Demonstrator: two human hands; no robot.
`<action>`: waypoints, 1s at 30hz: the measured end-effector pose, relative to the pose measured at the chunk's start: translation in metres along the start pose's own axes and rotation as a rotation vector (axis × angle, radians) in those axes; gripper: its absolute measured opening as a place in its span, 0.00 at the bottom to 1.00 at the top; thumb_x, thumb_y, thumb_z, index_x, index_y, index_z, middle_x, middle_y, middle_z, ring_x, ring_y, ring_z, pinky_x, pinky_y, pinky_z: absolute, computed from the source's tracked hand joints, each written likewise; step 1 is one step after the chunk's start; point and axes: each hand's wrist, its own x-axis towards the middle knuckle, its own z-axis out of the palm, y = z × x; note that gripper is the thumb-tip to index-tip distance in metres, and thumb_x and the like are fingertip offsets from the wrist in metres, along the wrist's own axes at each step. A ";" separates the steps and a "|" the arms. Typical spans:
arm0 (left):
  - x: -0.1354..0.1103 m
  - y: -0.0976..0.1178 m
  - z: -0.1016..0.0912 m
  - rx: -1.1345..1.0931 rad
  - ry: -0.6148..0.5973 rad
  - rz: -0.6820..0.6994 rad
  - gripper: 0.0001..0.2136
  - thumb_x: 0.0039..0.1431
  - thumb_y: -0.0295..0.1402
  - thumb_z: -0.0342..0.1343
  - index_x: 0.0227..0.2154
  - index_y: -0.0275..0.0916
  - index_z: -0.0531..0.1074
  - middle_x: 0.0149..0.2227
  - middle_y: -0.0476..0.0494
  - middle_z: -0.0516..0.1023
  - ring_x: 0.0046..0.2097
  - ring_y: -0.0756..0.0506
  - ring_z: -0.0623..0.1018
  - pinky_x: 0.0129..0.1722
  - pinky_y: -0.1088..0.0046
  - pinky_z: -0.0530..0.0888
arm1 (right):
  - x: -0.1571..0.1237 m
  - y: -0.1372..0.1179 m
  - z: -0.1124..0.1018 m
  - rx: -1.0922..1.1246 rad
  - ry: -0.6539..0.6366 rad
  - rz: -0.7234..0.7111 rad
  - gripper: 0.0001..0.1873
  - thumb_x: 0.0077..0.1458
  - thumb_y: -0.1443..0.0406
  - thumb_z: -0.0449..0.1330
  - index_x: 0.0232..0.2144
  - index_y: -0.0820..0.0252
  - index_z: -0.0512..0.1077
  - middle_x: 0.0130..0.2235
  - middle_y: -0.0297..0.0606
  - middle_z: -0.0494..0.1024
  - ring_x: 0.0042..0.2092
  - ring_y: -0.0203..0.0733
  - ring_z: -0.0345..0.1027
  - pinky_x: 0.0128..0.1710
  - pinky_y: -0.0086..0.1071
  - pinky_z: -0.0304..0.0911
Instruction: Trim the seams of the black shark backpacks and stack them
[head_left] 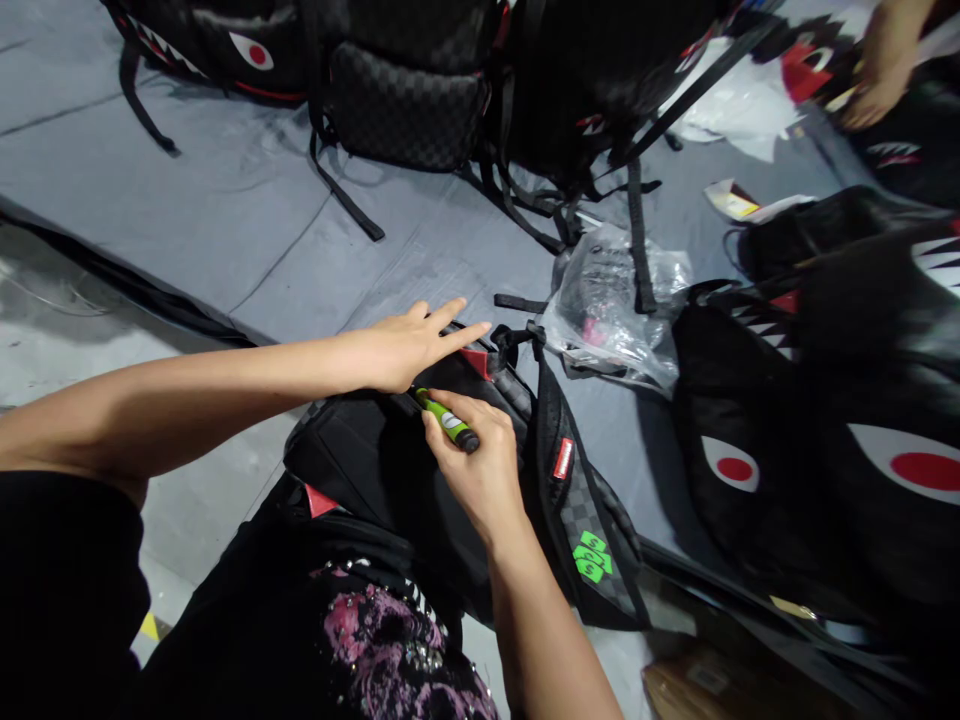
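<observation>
A pink-printed black shirt (405,640); beyond, the right hand (484,455) grips a green pen-like tool (451,426); the left hand (409,348), empty and splayed, lies over a black backpack (375,450).

Cool, fairly bright light puts glare on the clear plastic bag (600,290), while the outer edges look blurred.

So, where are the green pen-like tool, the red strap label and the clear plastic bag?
Green pen-like tool (445,417): head view, middle of its barrel.
Red strap label (562,458): head view, middle of its face.
Clear plastic bag (604,300): head view, its crumpled middle.
</observation>
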 end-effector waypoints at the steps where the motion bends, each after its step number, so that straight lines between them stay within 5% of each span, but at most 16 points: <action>1: 0.000 0.000 0.000 0.000 0.002 0.004 0.49 0.53 0.17 0.53 0.72 0.49 0.32 0.74 0.33 0.32 0.65 0.31 0.62 0.51 0.60 0.74 | 0.000 0.000 0.000 -0.036 0.013 0.007 0.10 0.58 0.63 0.61 0.41 0.55 0.79 0.43 0.38 0.85 0.44 0.48 0.78 0.49 0.44 0.65; 30: -0.003 -0.006 0.007 0.021 0.057 0.014 0.50 0.55 0.21 0.54 0.71 0.53 0.28 0.75 0.36 0.34 0.67 0.32 0.60 0.56 0.59 0.71 | 0.001 -0.009 0.000 -0.011 -0.001 0.085 0.07 0.57 0.65 0.61 0.38 0.54 0.79 0.40 0.36 0.85 0.42 0.45 0.78 0.49 0.42 0.65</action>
